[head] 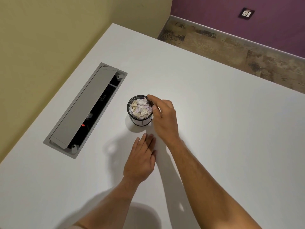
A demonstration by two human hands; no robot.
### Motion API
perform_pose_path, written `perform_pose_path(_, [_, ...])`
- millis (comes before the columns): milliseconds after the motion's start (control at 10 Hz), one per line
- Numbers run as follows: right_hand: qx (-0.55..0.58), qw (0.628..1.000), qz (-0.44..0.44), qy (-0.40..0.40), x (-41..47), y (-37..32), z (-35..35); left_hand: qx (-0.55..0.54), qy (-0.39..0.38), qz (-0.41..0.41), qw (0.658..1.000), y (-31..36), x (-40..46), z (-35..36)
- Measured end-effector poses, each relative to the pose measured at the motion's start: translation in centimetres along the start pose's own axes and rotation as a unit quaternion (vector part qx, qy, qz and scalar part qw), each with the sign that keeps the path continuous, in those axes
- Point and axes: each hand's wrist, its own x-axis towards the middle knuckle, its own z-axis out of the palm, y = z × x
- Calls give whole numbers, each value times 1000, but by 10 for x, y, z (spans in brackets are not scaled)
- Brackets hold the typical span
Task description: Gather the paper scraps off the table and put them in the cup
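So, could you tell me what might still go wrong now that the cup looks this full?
The scraps are heaped up to the rim of the cup, so a few could spill back onto the table if it is jostled. The right hand has its fingers at the rim, and a nudge might tip the cup. The open cable slot lies close by on the left, so loose scraps could fall in there.
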Motion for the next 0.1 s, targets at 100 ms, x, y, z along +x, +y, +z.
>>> perform_pose_path(100, [-4,1000,-10,18,-6,2,-10,-12,2,-8,1000,0,0,-1])
